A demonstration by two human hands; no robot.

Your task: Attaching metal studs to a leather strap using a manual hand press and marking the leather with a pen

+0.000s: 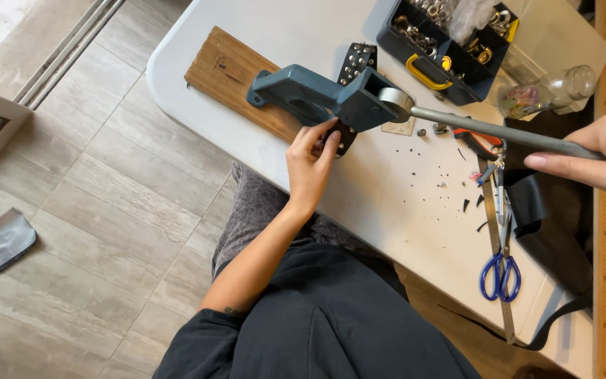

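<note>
Studded black strap (354, 74) lies threaded through the throat of a blue-grey hand press (331, 98), which is mounted on a wooden board (229, 74) near the twelve o'clock edge of the white desk (387, 210). The board seems to give the press a firm base and to spare the desk surface beneath it.

Left hand (310, 165) reaches up from six o'clock, its fingers (325, 140) pinching the near end of the strap just under the press head, apparently to keep the strap lined up under the die. Right hand (601, 158) comes in from three o'clock, its fingers curled around the far end of the long grey lever (499, 133); a grip at the tip likely gives the most leverage.

Small metal pieces and dark scraps (440, 179) are scattered on the desk at about four o'clock from the press. A dark blue compartment case (450, 42) with a yellow handle sits at one o'clock, filled with rings and fittings, close enough for either hand. A clear glass jar (548, 91) lies on its side at two o'clock from the press. Blue-handled scissors (501, 277) rest at five o'clock beside a long metal ruler (494, 231), and orange-handled pliers (478, 140) lie partly under the lever. Black fabric (562, 231) covers the three o'clock side of the desk.
</note>
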